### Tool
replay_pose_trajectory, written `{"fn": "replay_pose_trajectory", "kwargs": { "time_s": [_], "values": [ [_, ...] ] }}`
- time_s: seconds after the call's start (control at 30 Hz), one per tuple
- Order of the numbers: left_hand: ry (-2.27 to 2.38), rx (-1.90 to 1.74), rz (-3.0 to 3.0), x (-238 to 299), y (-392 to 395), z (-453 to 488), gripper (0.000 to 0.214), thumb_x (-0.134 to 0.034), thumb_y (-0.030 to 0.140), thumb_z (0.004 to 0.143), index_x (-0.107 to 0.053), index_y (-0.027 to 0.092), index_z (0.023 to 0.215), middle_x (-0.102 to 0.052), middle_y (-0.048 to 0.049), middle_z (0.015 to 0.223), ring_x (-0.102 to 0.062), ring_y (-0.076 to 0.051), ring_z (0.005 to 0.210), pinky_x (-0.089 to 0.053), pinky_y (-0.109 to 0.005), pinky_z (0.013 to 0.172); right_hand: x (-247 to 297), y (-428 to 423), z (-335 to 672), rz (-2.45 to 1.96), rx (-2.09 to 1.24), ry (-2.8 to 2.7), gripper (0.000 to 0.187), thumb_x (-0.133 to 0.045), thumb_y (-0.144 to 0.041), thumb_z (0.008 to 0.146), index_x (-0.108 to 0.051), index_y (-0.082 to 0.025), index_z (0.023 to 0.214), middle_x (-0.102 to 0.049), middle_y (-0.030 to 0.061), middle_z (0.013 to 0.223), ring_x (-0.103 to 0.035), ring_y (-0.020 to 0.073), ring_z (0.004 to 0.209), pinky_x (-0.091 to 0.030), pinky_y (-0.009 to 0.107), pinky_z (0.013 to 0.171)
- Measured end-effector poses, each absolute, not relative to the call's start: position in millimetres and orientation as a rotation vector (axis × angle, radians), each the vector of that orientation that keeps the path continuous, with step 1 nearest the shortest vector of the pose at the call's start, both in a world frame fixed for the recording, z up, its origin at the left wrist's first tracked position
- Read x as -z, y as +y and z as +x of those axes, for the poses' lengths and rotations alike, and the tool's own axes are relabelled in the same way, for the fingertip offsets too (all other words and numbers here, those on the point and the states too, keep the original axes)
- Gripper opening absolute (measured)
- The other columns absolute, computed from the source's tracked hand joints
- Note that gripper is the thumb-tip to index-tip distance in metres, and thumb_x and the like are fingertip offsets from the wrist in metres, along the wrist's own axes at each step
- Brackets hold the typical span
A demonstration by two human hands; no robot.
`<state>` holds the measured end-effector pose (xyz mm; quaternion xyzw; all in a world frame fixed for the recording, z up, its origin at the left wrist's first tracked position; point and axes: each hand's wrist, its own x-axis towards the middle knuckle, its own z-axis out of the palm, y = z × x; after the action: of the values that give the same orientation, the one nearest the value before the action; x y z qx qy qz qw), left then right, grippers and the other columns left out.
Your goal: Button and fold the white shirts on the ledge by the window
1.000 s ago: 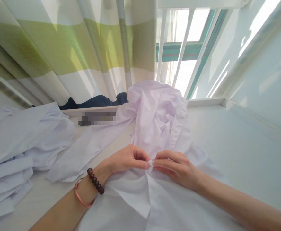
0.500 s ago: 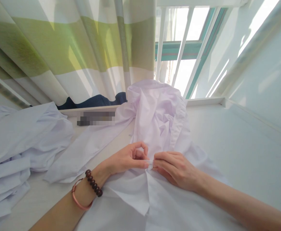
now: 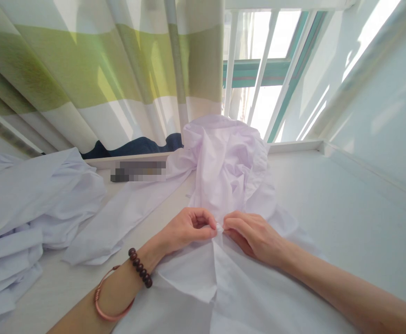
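At the shirt [image 3: 223, 192], left hand [image 3: 189, 227] has re-closed its pinch; right hand [image 3: 256, 235] pinches too, so cloth's gripped both sides.

Passage: right of garment [image 3: 220, 167], over white surface [image 3: 331, 204] | Obstacles: cloth pile [image 3: 49, 199] left; curtain [image 3: 136, 65], bars [image 3: 263, 65] ahead

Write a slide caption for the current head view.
Left hand and right hand pinch a white garment between them, a green-banded curtain hanging behind.

a green-and-white curtain [image 3: 147, 65] hangs beside a teal-framed window [image 3: 278, 72] behind white bars [image 3: 267, 46]. sunlight [image 3: 371, 39] streaks the pale wall [image 3: 390, 153].
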<state>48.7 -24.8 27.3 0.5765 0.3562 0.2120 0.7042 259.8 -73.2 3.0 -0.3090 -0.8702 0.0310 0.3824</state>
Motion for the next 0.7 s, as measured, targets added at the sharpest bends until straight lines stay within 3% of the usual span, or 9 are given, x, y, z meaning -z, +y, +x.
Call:
{"fn": "replay_pose_trajectory", "kwargs": {
  "time_s": [0.17, 0.43, 0.7],
  "values": [
    [0.729, -0.489, 1.296, -24.6, -23.4, 46.7, 0.016, -0.077, 0.023, 0.067, -0.065, 0.016, 0.074, -0.065, 0.0021, 0.071, -0.057, -0.01, 0.069, -0.042, -0.022, 0.068, -2.9, -73.9, 261.6, -0.744, -0.038, -2.222, 0.017, -0.044, -0.013, 0.096, -0.057, -0.019, 0.106, -0.068, 0.005, 0.088, -0.06, 0.011, 0.066, -0.045, 0.021, 0.059],
    [0.701, -0.492, 1.309, -22.4, -22.4, 45.1, 0.013, -0.076, 0.019, 0.069, -0.066, 0.015, 0.075, -0.066, 0.0019, 0.072, -0.058, -0.01, 0.071, -0.043, -0.021, 0.07, -4.2, -76.9, 257.4, -0.774, -0.092, -2.167, 0.008, -0.057, -0.022, 0.095, -0.059, -0.018, 0.102, -0.071, 0.0048, 0.089, -0.064, 0.0118, 0.072, -0.048, 0.021, 0.064],
    [0.737, -0.451, 1.323, -22.3, -17.0, 43.3, 0.02, -0.08, 0.024, 0.069, -0.069, 0.015, 0.083, -0.069, 0.0013, 0.078, -0.06, -0.01, 0.074, -0.044, -0.021, 0.071, -4.9, -79.1, 260.0, -0.698, 0.138, -2.227, 0.014, -0.049, -0.014, 0.096, -0.062, -0.016, 0.102, -0.071, 0.0059, 0.086, -0.065, 0.0133, 0.072, -0.048, 0.023, 0.064]
  ]
}}
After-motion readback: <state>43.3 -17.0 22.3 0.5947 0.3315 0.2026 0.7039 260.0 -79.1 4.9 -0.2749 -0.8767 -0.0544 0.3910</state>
